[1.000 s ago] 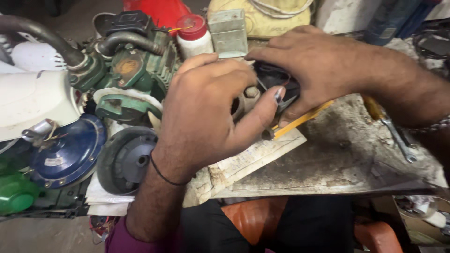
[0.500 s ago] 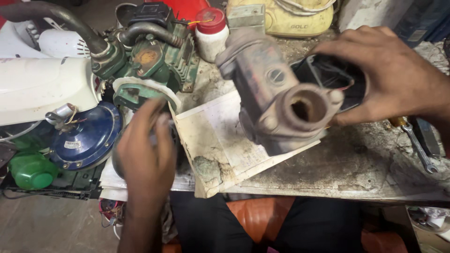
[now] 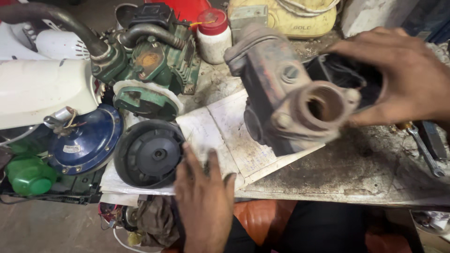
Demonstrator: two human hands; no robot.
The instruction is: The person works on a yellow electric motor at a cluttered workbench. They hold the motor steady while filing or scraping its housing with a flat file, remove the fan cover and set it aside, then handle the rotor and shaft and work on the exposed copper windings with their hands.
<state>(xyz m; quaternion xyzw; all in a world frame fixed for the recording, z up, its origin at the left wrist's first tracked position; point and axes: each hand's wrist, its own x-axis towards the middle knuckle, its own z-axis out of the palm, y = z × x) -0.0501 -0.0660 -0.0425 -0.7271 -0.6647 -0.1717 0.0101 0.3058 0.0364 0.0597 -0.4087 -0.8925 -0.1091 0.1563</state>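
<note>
Weight and stiffness are judged high for the rusty grey cast-metal pump body (image 3: 286, 100), held tilted above the stained paper sheet (image 3: 225, 138) by the right hand (image 3: 398, 79), fingers closed around its black rear housing. Beside the sheet's near edge, the left hand (image 3: 204, 206) is spread open, empty; the grimy casting is best gripped at its flanged port.

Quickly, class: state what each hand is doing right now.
Left hand: open, flat on the stained papers, holding nothing.
Right hand: closed on the rusty pump body.
</note>
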